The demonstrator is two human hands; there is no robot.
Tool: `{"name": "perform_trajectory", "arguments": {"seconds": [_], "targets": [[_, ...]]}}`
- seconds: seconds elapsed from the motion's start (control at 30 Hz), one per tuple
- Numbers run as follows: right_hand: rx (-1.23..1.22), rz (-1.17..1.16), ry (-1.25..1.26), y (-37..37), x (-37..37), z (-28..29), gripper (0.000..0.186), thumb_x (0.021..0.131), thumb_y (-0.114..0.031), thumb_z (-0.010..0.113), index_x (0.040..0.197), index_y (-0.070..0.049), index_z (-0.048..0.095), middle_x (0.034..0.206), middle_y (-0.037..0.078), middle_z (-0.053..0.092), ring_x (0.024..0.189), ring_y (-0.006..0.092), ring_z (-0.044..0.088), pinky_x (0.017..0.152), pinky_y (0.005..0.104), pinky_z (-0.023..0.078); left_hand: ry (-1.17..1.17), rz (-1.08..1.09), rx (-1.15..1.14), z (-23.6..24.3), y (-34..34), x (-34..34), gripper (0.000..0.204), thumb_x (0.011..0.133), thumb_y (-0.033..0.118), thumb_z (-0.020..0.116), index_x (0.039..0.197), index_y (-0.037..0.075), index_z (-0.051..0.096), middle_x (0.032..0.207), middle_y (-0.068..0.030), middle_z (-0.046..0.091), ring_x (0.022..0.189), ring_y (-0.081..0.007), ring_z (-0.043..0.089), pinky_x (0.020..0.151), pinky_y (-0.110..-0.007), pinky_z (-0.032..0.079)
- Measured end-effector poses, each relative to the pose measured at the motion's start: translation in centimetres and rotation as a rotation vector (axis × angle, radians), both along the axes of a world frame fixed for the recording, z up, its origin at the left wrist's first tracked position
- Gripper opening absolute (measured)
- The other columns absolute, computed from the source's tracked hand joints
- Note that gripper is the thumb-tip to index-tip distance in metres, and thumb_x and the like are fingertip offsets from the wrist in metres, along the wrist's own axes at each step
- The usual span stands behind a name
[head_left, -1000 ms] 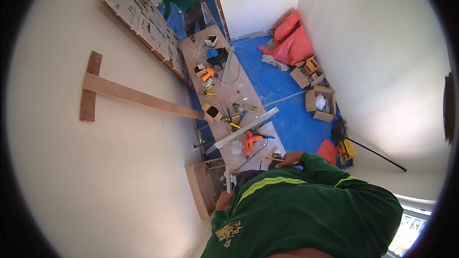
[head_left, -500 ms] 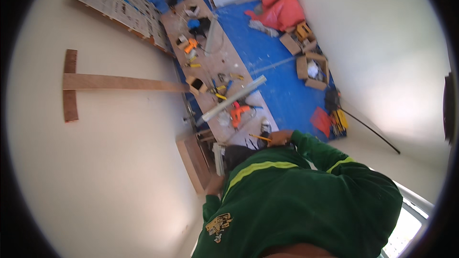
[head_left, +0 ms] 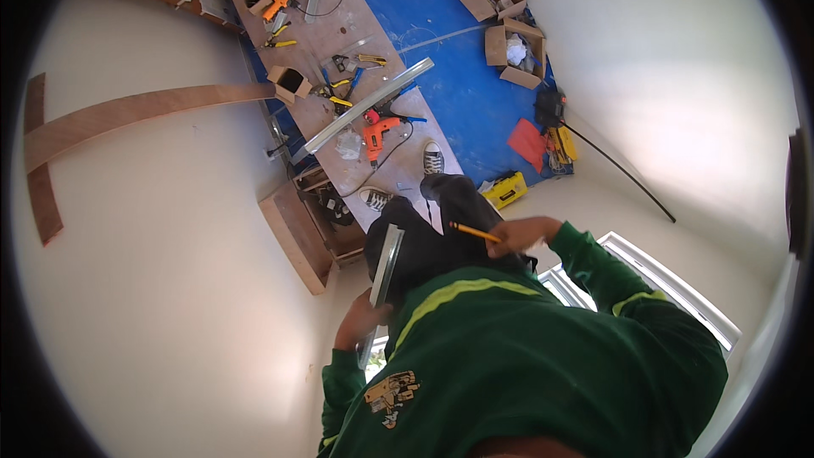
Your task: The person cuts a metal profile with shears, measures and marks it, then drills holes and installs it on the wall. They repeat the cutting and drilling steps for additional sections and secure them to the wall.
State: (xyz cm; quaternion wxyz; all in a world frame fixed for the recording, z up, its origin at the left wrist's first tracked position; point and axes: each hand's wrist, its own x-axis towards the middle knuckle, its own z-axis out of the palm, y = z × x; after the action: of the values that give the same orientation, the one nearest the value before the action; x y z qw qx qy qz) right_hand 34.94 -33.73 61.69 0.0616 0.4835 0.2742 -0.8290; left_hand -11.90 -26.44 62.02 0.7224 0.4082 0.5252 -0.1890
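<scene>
Head view: one metal strip (head_left: 388,259), grasped partway along by the left hand (head_left: 365,321), apparently for balance, and held in front of the dark trousers (head_left: 407,246). One orange pencil (head_left: 475,231), pinched in the right hand (head_left: 514,237), its dark end projecting leftward, presumably to stay clear of the fingers. One longer metal profile (head_left: 370,105), slanted across the wooden board (head_left: 415,131). One orange drill (head_left: 374,141) lay near it; pliers (head_left: 341,103) lay just beyond, probably for easy reach.
</scene>
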Motion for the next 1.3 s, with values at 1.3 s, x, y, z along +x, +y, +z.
{"name": "perform_trajectory", "arguments": {"seconds": [1.3], "targets": [[0.96,0.995,-0.248,28.5,-0.4,-75.1,0.021,0.091,-0.024,0.08,0.106,-0.01,0.085,0.102,0.017,0.081,0.099,0.0386,0.078,0.085,0.0516,0.059,0.072,-0.606,1.324,-70.2,31.3,6.9,0.067,0.088,0.023,0.076,0.147,0.01,0.048,0.132,-0.0208,0.067,0.117,-0.0432,0.071,0.096,-0.054,0.058]]}}
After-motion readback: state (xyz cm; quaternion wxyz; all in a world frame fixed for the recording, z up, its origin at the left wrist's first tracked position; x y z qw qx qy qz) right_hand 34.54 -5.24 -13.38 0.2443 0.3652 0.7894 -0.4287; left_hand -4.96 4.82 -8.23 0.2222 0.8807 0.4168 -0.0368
